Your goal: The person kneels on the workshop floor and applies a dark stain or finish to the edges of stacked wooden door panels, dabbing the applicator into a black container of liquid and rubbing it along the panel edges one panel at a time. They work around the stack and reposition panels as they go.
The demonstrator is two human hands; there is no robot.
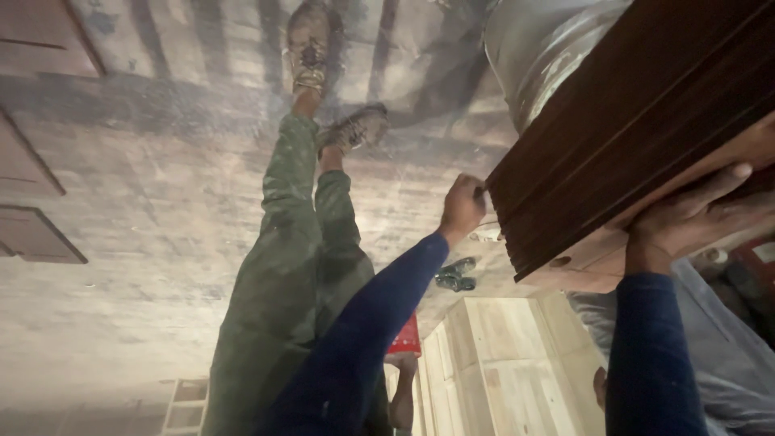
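So the whole view comes out upside down here, floor at the top of the frame. Both arms are in dark blue sleeves and stretched out from the bottom edge toward a big dark brown wooden panel (638, 121) that fills the upper right.

The hand on the left of the picture (462, 207) is curled into a fist, knuckles out, clamped right on the panel's corner edge. Arm's nearly straight, running diagonally up from the bottom middle.

The hand on the right of the picture (694, 214) is spread flat, fingers splayed and pressed against the paler raw-wood side of the panel, wrist bent back. Can't honestly say which is the person's left or right with the view flipped like this.

The panel sits tilted between the two hands, touching both. Behind it there's a shiny metal drum (541, 48). Further off, someone else in green trousers (282, 266) and worn shoes stands on the dusty floor (145, 161), and a pale wooden cabinet (500, 363) is at the bottom.
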